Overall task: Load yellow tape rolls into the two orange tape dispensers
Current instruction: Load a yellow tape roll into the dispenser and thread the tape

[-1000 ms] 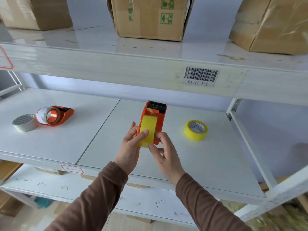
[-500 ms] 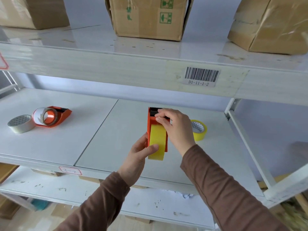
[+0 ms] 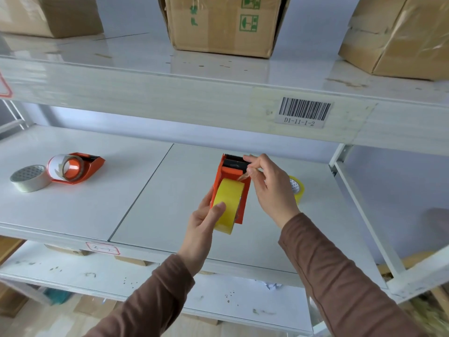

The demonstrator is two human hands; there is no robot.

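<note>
Orange dispenser (image 3: 230, 173) with a yellow tape roll (image 3: 228, 203) seated in it is held above the white shelf (image 3: 170, 203). The left hand (image 3: 201, 229) has its grip closed round dispenser and roll, thumb on the roll. The right hand (image 3: 269, 188) pinches the tape end beside the cutter. A second yellow roll (image 3: 297, 188) lies behind that hand; another orange dispenser (image 3: 80, 169) and a grey roll (image 3: 30, 177) lie far left.

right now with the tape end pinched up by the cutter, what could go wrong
The right hand works close to the toothed blade of the held dispenser, so fingers might catch on it. The thin tape end could stick to itself or tear. The left hand holds the dispenser and its yellow roll above the shelf, so a slip could drop it.
</note>
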